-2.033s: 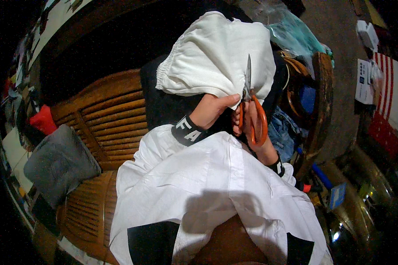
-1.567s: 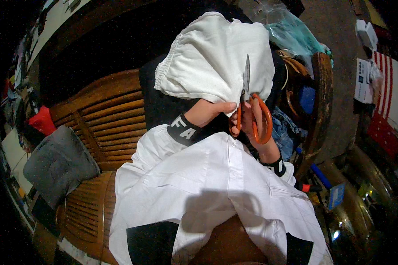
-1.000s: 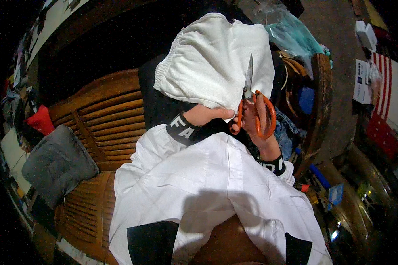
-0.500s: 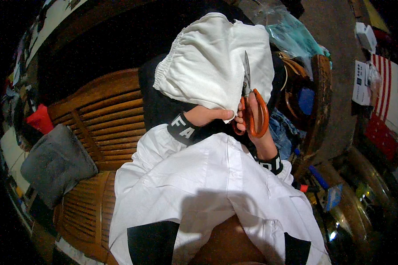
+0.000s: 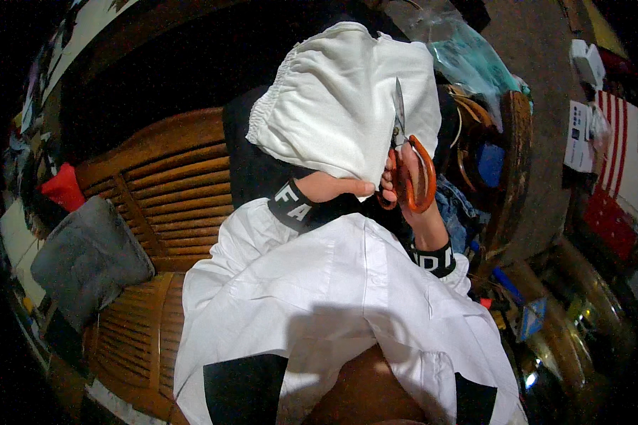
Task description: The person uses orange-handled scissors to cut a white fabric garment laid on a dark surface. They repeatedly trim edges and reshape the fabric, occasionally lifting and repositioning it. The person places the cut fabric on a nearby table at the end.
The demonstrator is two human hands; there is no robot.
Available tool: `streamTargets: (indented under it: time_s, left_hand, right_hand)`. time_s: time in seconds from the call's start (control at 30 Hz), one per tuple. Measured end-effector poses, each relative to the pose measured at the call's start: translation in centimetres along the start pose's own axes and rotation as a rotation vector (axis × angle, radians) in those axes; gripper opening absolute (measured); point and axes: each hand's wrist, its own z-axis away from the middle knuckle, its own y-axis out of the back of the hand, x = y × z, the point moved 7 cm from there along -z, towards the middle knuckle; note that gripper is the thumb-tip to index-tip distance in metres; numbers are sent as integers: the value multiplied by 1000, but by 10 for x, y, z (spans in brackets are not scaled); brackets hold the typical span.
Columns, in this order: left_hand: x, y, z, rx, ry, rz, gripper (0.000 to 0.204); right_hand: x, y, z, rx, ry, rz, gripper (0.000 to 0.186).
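Observation:
A white cloth garment (image 5: 333,106) with a gathered, elastic-looking edge on its left side lies spread over my dark-clad lap. My left hand (image 5: 333,187) pinches its near corner between thumb and fingers. Close beside it, my right hand (image 5: 406,177) holds a pair of scissors (image 5: 417,173) by the orange handles. The metal blades point away from me over the cloth and look closed together. Some right fingertips come near the pinched corner; whether they touch the cloth I cannot tell.
I am on a slatted wooden bench (image 5: 177,184). A grey cushion (image 5: 92,258) and a red item (image 5: 62,188) are at the left. Beyond the right armrest (image 5: 517,149) are clear plastic bags (image 5: 468,57) and a white box (image 5: 580,134). Blue denim (image 5: 457,205) lies near my right wrist.
My right hand and the scissors have shifted very slightly right, the handles turning a little. The left hand still pinches the cloth corner, nearly unmoved.

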Motion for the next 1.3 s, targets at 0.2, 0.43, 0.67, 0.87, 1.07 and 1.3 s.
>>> streamTargets:
  time_s: [0.2, 0.43, 0.67, 0.87, 1.07, 1.3]
  left_hand:
    - [-21, 18, -1, 162, 73, -73, 42]
    - [-30, 41, 3, 610, 32, 76, 39]
    - [2, 36, -12, 929, -324, 128, 37]
    - [-5, 48, -37, 660, -70, 480, 25]
    - [-7, 50, -37, 550, -43, 504, 25]
    - [19, 39, -22, 506, 22, 399, 30]
  right_hand:
    - [3, -5, 1, 78, 21, 73, 28]
    - [-2, -5, -2, 83, 42, 267, 35]
    - [2, -5, -1, 84, -18, 271, 33]
    - [8, -3, 1, 77, -79, 169, 34]
    - [15, -7, 5, -35, -81, 80, 39]
    - [8, -10, 15, -188, 3, 59, 61]
